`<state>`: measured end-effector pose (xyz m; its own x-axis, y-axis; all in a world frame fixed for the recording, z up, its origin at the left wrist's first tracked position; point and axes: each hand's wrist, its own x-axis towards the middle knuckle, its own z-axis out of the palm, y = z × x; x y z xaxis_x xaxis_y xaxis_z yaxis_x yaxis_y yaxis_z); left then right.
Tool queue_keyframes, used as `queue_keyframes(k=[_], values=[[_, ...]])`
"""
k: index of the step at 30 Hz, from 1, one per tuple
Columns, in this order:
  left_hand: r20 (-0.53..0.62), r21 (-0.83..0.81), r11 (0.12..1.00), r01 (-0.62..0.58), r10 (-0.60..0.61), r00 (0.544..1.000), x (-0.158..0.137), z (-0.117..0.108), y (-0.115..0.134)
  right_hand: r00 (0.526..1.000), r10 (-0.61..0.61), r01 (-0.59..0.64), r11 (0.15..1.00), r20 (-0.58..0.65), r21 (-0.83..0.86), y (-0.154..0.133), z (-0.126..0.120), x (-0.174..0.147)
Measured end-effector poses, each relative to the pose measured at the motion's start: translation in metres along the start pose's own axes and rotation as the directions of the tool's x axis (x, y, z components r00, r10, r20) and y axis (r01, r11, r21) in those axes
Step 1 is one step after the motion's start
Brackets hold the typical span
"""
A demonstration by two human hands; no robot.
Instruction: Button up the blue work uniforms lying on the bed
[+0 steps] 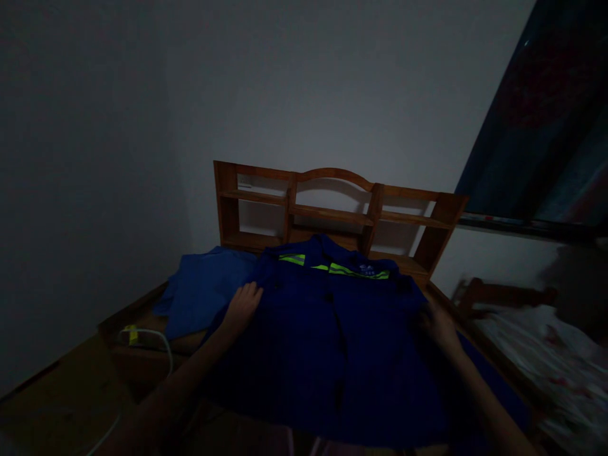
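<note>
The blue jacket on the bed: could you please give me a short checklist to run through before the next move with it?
1. Blue jacket lies front up, buttons showing: ok.
2. Left hand rests flat on the jacket's shoulder edge: ok.
3. Right hand is on the opposite edge; its grip is blurred and dark: cannot tell.
4. Reflective stripes near the collar are visible and uncovered: ok.
5. Second blue garment lies beside the jacket, partly under it: not ok if the jacket must lie alone.
6. White cable at the bed's corner is apart from the jacket: ok.
</note>
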<state>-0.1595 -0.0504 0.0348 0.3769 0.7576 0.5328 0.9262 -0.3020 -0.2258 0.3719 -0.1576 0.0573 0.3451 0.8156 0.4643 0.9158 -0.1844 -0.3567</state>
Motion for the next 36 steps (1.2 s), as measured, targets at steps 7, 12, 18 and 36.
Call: queue_keyframes(k=[7,12,18,36], values=[[-0.101,-0.404,0.915,0.022,-0.068,0.993,-0.042,-0.051,0.054,0.947,-0.322,0.32,0.925,-0.025,0.207,-0.094,0.015,-0.103],[-0.008,-0.714,0.7,-0.018,0.017,1.0,-0.077,-0.067,0.147,0.911,-0.403,0.343,0.855,0.083,0.388,-0.148,0.026,-0.161],[0.058,-0.783,0.618,0.077,-0.05,0.997,-0.071,-0.044,0.189,0.905,-0.425,0.383,0.842,0.028,0.379,-0.155,0.034,-0.175],[0.328,-0.941,-0.003,0.339,-0.256,0.909,-0.104,-0.062,0.184,0.954,-0.258,0.036,0.607,0.154,0.794,-0.207,0.018,-0.186]])
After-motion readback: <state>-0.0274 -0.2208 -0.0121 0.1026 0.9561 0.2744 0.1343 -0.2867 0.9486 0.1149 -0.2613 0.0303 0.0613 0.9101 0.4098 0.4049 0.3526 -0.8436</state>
